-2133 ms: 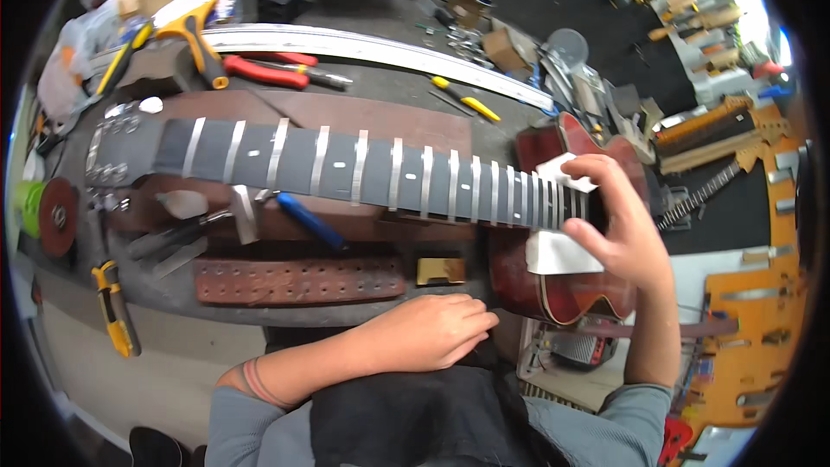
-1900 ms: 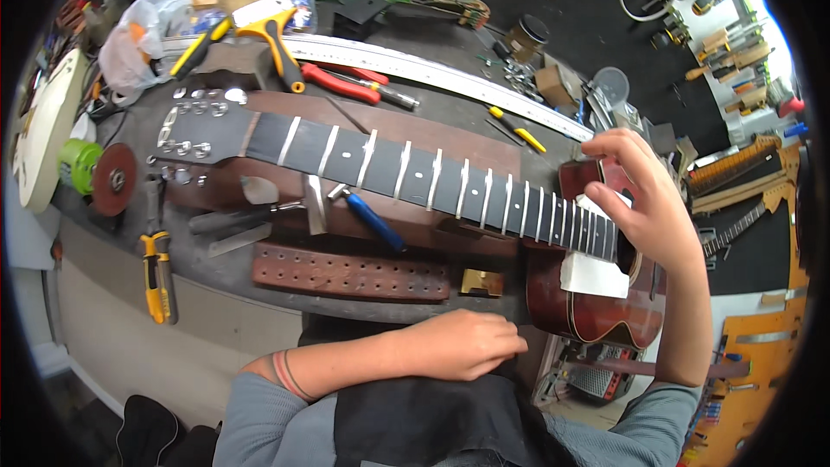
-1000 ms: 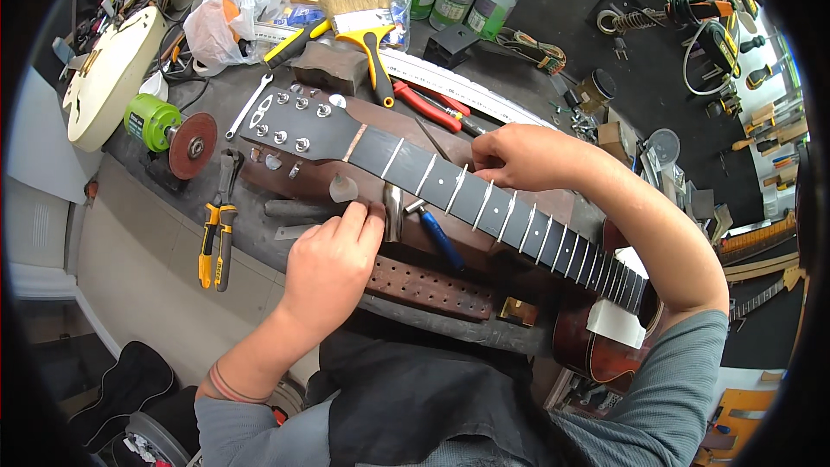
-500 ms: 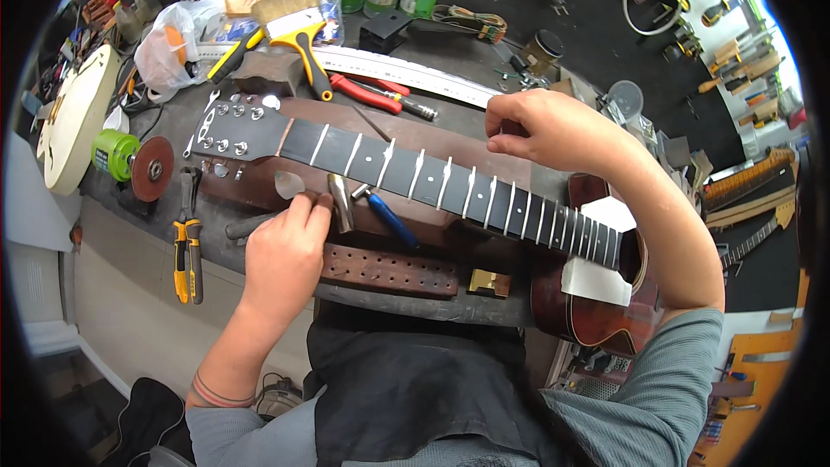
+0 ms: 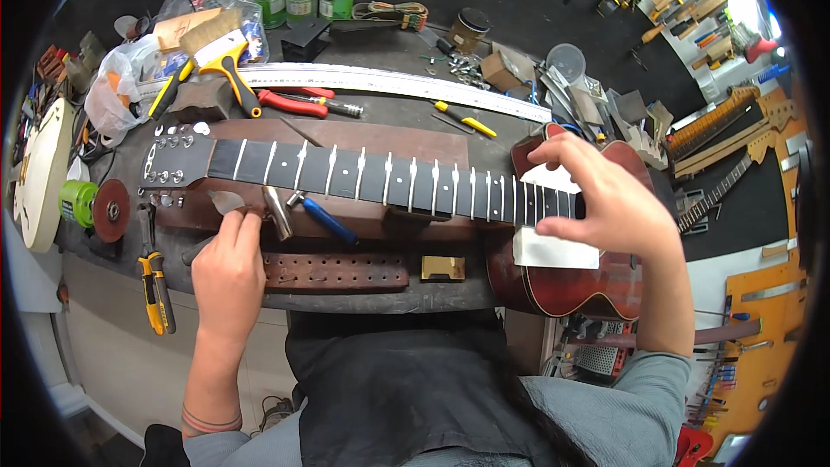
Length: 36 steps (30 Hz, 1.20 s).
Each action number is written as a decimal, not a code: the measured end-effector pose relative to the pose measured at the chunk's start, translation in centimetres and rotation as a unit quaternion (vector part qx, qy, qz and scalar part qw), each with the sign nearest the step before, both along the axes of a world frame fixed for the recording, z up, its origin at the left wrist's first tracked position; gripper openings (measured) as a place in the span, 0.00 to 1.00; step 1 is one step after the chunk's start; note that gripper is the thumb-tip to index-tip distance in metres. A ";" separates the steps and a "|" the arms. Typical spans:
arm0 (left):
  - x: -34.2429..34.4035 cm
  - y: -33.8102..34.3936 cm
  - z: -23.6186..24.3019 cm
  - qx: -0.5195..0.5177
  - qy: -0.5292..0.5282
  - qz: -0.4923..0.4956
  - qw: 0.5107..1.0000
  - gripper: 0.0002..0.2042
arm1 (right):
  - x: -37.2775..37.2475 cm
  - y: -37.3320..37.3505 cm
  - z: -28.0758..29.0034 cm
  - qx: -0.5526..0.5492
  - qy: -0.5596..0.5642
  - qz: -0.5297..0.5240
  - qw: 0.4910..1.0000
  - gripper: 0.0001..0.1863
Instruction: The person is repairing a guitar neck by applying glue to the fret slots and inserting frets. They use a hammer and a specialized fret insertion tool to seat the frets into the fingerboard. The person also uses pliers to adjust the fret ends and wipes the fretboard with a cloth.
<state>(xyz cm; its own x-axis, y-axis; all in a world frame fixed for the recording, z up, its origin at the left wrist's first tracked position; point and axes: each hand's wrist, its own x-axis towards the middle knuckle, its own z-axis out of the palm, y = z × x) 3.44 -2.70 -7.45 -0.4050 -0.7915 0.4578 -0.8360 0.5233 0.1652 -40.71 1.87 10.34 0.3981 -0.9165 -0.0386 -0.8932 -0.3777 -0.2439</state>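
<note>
A dark-red guitar (image 5: pixel 553 290) lies across the bench, its neck (image 5: pixel 372 186) to the left, with whitish strips along the frets. White sheets (image 5: pixel 553 248) cover the top beside the fingerboard's end. Over that end hovers my right hand (image 5: pixel 609 203), open, thumb and fingers apart, holding nothing visible. My left hand (image 5: pixel 229 272) is closed at the bench's near side, fingertips pressed together by a pale, translucent rounded piece (image 5: pixel 226 201); what they hold, if anything, is hidden. Right of them lie a shiny metal cylinder (image 5: pixel 278 212) and a blue-handled tool (image 5: pixel 328 220).
Beyond the neck lie a long white ruler (image 5: pixel 363 79), red-handled pliers (image 5: pixel 294 104), a yellow-and-black tool (image 5: pixel 465 119) and a wide brush (image 5: pixel 229 60). Nearer are a drilled wooden block (image 5: pixel 337 271), a brass-coloured piece (image 5: pixel 443 268), yellow-handled nippers (image 5: pixel 154 285) and a green grinder with a disc (image 5: pixel 108 210).
My right hand has moved from beyond the neck to above the body end and opened. A yellow-and-black tool shows where it was. The view has shifted right; my left hand stays low and closed.
</note>
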 end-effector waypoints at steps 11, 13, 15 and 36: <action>-0.8 3.1 0.8 -0.058 0.113 -0.014 0.992 0.17 | -0.6 2.4 -3.3 -0.032 -0.008 -0.039 0.999 0.31; -1.0 3.9 0.8 -0.055 0.127 -0.007 0.990 0.17 | -0.6 2.3 -3.3 -0.036 -0.015 -0.035 0.999 0.29; -0.9 4.4 0.6 -0.062 0.132 -0.011 0.989 0.16 | -0.8 2.4 -3.3 -0.039 -0.008 -0.035 0.999 0.29; 12.3 5.2 0.0 0.173 0.002 0.385 0.907 0.35 | 10.1 12.5 -8.3 0.329 -0.699 -0.069 0.631 0.13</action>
<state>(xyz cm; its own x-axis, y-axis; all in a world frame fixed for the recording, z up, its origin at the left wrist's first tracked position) 15.79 2.52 -7.42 0.3297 -0.9352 0.1290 -0.9304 -0.2986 0.2126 -30.62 14.35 2.08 0.3835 -0.9145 -0.1287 0.3548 0.2745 -0.8937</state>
